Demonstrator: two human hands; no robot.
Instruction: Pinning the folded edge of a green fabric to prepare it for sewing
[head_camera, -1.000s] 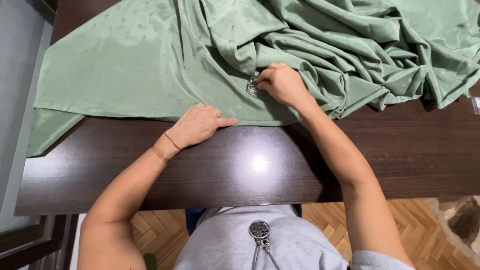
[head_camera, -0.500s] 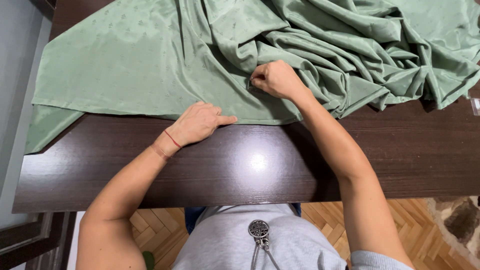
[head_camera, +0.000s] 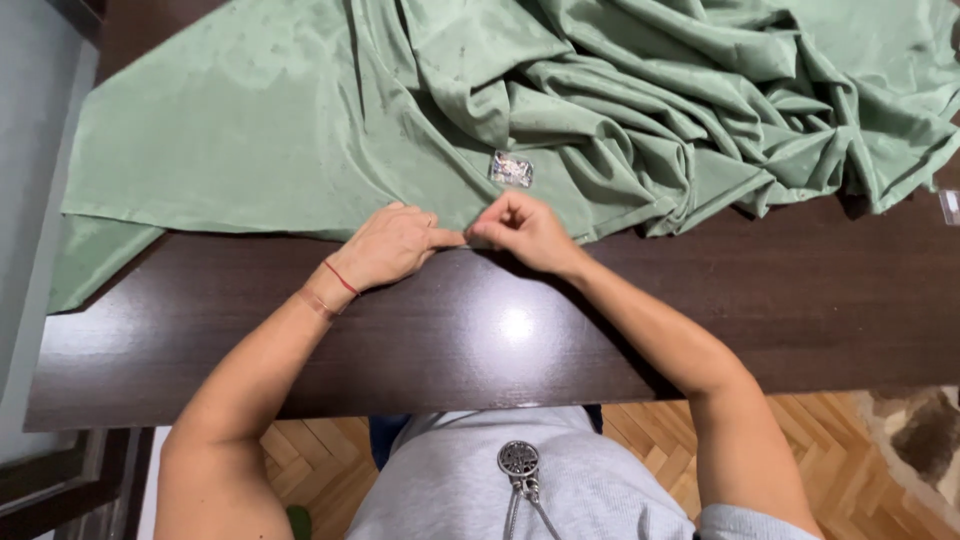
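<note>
We find both hands, left (head_camera: 392, 243) and right (head_camera: 522, 228), pinched on the cloth (head_camera: 300, 140) hem (pin box (head_camera: 511, 168) nearby). Pinning appears underway; next needs steady hold.

A dark glossy wooden table (head_camera: 520, 340) reflects a bright overhead light; below it lies herringbone parquet floor (head_camera: 640, 440).

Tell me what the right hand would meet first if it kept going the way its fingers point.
The right hand points left along the green fabric edge, so it would meet the left hand fingertips almost at once; they look nearly touching.
</note>
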